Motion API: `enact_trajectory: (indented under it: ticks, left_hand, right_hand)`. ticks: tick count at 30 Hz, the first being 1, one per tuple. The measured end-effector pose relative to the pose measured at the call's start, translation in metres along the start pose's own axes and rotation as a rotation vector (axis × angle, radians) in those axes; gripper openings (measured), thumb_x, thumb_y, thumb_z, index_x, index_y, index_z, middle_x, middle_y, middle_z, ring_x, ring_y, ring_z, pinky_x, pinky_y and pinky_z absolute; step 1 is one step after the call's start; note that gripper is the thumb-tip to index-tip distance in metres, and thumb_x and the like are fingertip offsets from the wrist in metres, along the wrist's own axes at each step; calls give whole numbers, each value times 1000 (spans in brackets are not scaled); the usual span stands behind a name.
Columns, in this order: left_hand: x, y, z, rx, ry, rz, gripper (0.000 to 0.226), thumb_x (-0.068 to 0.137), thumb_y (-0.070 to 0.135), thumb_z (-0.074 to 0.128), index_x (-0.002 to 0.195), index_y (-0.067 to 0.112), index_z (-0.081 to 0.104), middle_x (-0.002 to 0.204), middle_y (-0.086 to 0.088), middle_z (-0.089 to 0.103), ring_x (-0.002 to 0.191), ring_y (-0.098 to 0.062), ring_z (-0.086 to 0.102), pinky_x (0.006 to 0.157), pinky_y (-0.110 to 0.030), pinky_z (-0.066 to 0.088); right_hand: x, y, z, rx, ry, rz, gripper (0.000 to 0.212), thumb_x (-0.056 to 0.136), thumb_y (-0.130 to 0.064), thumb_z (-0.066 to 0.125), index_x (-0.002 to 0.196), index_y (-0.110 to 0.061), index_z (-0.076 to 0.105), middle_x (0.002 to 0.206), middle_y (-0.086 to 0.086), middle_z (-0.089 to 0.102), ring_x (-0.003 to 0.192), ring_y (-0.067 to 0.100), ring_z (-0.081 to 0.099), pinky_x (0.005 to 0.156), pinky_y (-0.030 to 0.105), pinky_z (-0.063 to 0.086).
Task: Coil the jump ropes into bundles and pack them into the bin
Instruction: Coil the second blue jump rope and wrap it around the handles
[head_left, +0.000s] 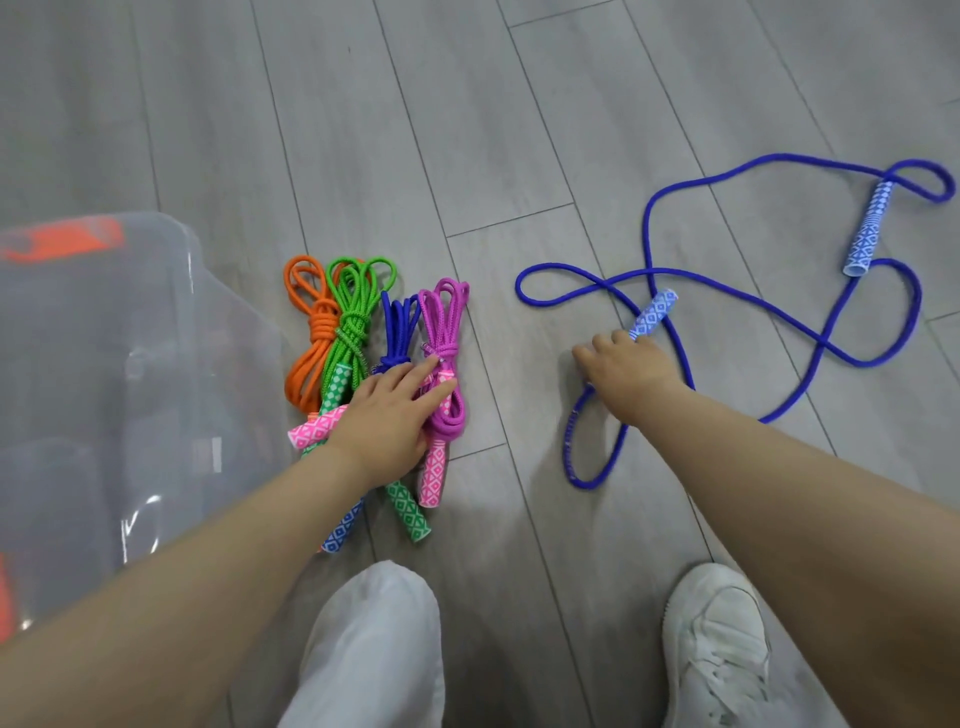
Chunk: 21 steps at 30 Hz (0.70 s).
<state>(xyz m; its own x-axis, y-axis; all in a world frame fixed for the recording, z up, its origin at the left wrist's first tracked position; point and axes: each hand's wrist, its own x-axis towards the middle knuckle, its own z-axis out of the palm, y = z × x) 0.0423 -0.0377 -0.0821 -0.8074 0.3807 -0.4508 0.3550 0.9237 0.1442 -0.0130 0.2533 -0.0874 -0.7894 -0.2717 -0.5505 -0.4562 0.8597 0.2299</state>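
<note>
Left hand (393, 410) flat on pink bundle (444, 364); right hand (623, 371) grips loose blue rope (727, 291).

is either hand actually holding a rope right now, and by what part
The right hand closes over the loose blue rope at its near handle. The left hand only rests flat on the coiled bundles, with no grip.

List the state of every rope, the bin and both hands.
Orange rope: coiled, knotted, on floor.
Green rope: coiled, knotted.
Small blue rope: coiled, partly under left hand.
Pink rope: coiled, knotted.
Long blue rope: uncoiled, sprawled on floor.
Bin: clear; contents unclear.
Left hand: fingers straight, resting on bundles.
Right hand: curled over a handle of the long blue rope.
</note>
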Motion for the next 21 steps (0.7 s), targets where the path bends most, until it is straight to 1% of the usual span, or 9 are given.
enact_trajectory:
  ticks: [4, 6, 8, 11, 13, 15, 17, 19, 21]
  left_hand:
    - [3, 7, -2, -7, -29, -23, 72, 91, 31, 53, 154, 32, 18, 164, 0, 3, 147, -29, 12, 117, -46, 14]
    - [3, 9, -4, -10, -31, -30, 71, 91, 31, 52, 154, 31, 19, 164, -1, 5, 147, -28, 12, 117, -45, 14]
    - [1, 9, -6, -23, -10, -32, 70, 90, 29, 53, 153, 28, 23, 163, -2, 9, 147, -28, 13, 118, -44, 15]
    - [-4, 10, -13, -47, 52, -18, 69, 86, 23, 55, 150, 22, 31, 160, -6, 19, 145, -28, 18, 116, -44, 18]
    - [-7, 12, -20, -74, 83, 6, 65, 85, 19, 57, 147, 18, 37, 157, -8, 26, 144, -29, 23, 115, -45, 21]
    - [-11, 13, -29, -88, 117, 45, 61, 83, 17, 58, 142, 15, 44, 153, -10, 35, 140, -31, 31, 112, -46, 28]
    - [-14, 15, -43, -124, 129, 63, 60, 82, 16, 58, 141, 14, 46, 149, -10, 40, 137, -31, 36, 110, -46, 33]
    - [-16, 25, -66, -269, 95, 29, 62, 85, 15, 57, 145, 14, 40, 150, -9, 38, 138, -28, 35, 112, -42, 31]
    - [-16, 42, -95, -467, 71, -34, 65, 89, 13, 57, 148, 12, 32, 153, -10, 34, 140, -25, 32, 114, -32, 26]
  right_hand:
    - [-8, -7, 14, -112, -47, -12, 33, 98, -16, 43, 131, -14, 47, 129, 7, 51, 118, 27, 49, 91, 38, 42]
    - [-13, -7, 20, -90, -41, -17, 30, 99, -15, 40, 128, -15, 49, 127, 6, 53, 117, 26, 51, 90, 37, 42]
    - [-17, -6, 21, -43, -38, -13, 30, 99, -15, 39, 127, -16, 48, 126, 4, 54, 117, 26, 51, 88, 36, 43]
    - [-20, -3, 15, 114, -12, 40, 23, 98, -14, 42, 122, -15, 45, 118, 6, 56, 108, 27, 56, 74, 36, 42]
    - [-23, 0, 5, 246, 52, 65, 20, 100, -22, 43, 118, -13, 44, 113, 8, 58, 101, 29, 58, 65, 35, 38]
    - [-28, 3, -13, 386, 94, 83, 21, 101, -30, 43, 115, -14, 45, 112, 8, 60, 96, 30, 59, 64, 33, 36]
    - [-37, 8, -33, 539, 126, 81, 22, 100, -32, 46, 114, -15, 47, 110, 8, 62, 93, 31, 58, 66, 32, 37]
    - [-51, 13, -55, 704, 178, 82, 23, 98, -32, 49, 114, -16, 49, 107, 6, 63, 89, 29, 56, 69, 31, 37]
    - [-67, 18, -78, 851, 271, 98, 24, 97, -31, 52, 117, -18, 51, 106, 0, 63, 88, 24, 55, 70, 30, 36]
